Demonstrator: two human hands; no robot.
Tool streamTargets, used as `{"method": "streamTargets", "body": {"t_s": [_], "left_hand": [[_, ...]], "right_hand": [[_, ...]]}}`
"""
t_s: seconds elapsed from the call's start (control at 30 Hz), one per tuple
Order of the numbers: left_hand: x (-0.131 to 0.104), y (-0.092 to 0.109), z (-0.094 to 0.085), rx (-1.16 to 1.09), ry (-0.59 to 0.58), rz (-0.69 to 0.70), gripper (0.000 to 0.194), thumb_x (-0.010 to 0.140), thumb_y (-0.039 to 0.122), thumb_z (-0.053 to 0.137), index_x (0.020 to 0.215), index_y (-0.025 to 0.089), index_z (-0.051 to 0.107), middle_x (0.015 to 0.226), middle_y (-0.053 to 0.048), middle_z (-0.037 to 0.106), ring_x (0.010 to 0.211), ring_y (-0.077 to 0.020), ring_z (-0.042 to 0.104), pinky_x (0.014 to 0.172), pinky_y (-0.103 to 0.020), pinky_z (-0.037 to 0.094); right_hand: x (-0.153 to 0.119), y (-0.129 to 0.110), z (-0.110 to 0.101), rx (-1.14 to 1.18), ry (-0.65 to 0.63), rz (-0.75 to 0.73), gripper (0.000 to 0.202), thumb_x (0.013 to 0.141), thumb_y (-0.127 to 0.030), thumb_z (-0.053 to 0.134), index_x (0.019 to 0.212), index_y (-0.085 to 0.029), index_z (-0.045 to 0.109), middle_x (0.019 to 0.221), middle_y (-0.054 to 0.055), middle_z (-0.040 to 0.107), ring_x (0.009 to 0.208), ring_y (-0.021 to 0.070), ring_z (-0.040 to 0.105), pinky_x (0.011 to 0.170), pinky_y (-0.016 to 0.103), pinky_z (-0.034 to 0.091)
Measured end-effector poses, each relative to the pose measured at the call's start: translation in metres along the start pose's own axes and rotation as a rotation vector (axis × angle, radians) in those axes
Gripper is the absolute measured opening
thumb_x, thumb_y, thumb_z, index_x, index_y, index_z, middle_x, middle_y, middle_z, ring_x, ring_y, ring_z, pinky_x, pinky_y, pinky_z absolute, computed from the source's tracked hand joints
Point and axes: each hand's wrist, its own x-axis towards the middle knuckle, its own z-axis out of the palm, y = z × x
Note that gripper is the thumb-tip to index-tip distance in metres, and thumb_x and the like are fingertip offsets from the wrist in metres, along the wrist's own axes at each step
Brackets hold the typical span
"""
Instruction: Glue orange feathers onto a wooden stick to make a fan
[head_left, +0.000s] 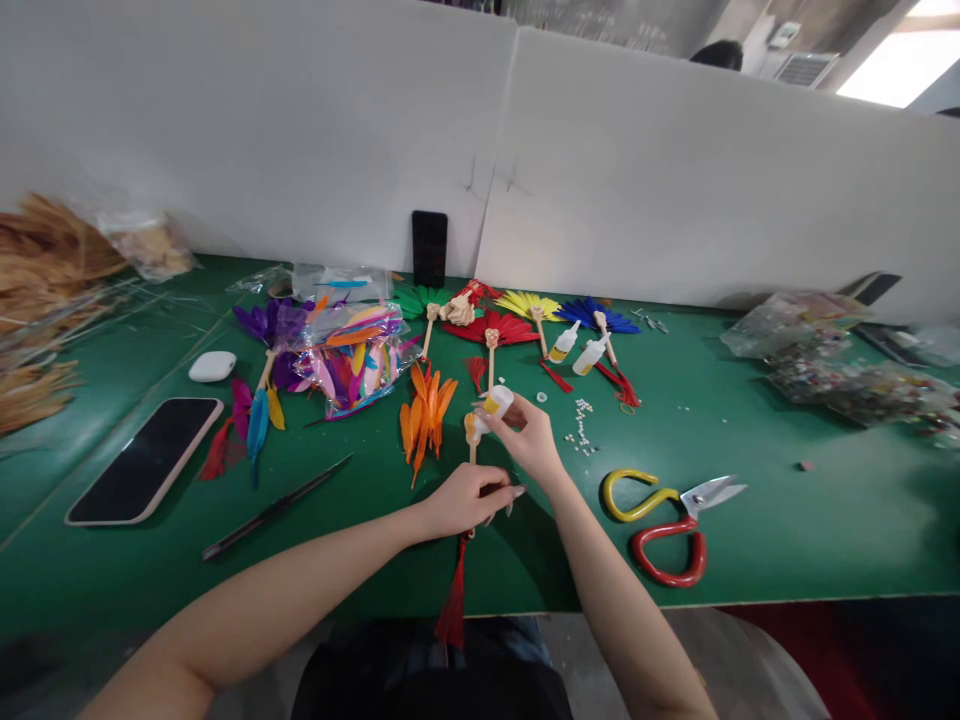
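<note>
The right hand [531,437] pinches a tipped white bottle [498,401], nozzle unclear, at the top of a wooden handle [473,453]; the left hand [466,500] grips that handle, hiding its middle. Orange feathers [427,420] lie nearby on the tabletop [375,570].

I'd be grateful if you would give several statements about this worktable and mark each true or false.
1. The right hand holds a white bottle. True.
2. The left hand holds a pen. False: it holds a wooden handle.
3. Both grips of the scissors are yellow. False: one is yellow, the other red.
4. The black phone stands against the white partition. True.
5. The orange feathers lie inside a bag. False: they lie loose.
</note>
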Motion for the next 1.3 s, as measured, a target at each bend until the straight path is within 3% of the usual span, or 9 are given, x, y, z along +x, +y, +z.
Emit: {"method": "streamTargets", "body": {"t_s": [0.1,0.3,0.47,0.63,1.3], "left_hand": [[-0.0001,0.0005,0.0,-0.003,-0.008,-0.003,0.038,0.087,0.045,0.049,0.064,0.015,0.055,0.042,0.006,0.044,0.034,-0.0055,0.04,0.039,-0.016,0.034],[-0.0003,0.0039,-0.0006,0.014,-0.005,-0.004,0.035,0.087,0.039,0.05,0.063,0.014,0.055,0.042,0.006,0.045,0.034,-0.0055,0.041,0.041,-0.017,0.034],[-0.0004,0.0037,-0.0004,0.008,-0.009,0.013,0.035,0.088,0.039,0.049,0.063,0.015,0.054,0.043,0.006,0.045,0.035,-0.0056,0.041,0.042,-0.017,0.034],[0.0,0.0035,-0.0002,0.03,0.0,0.003,0.033,0.087,0.036,0.05,0.063,0.014,0.054,0.043,0.006,0.046,0.036,-0.0058,0.042,0.043,-0.017,0.034],[0.0,0.0028,-0.0006,0.029,-0.006,0.003,0.035,0.087,0.04,0.051,0.062,0.015,0.055,0.043,0.005,0.046,0.037,-0.0065,0.043,0.043,-0.018,0.035]], "right_hand": [[-0.0004,-0.0008,-0.0019,-0.053,0.07,-0.041,0.032,0.075,-0.038,0.067,0.098,-0.016,0.064,0.093,0.008,0.073,0.086,0.0258,0.07,0.076,0.037,0.057],[-0.0027,-0.0037,-0.0002,-0.065,-0.067,-0.065,0.033,0.075,-0.039,0.067,0.101,-0.017,0.064,0.088,0.006,0.073,0.081,0.0235,0.07,0.074,0.034,0.057],[-0.0032,-0.0055,-0.0019,-0.116,0.01,-0.095,0.028,0.077,-0.037,0.065,0.098,-0.018,0.065,0.089,0.006,0.073,0.081,0.0231,0.07,0.073,0.033,0.057],[-0.0049,-0.0053,0.0003,-0.135,-0.075,-0.098,0.031,0.076,-0.038,0.066,0.1,-0.018,0.064,0.085,0.006,0.072,0.08,0.0235,0.069,0.073,0.034,0.057],[-0.0054,-0.002,0.0004,-0.209,-0.027,-0.136,0.028,0.078,-0.036,0.065,0.099,-0.018,0.064,0.084,0.005,0.072,0.077,0.0223,0.069,0.071,0.032,0.056]]}}
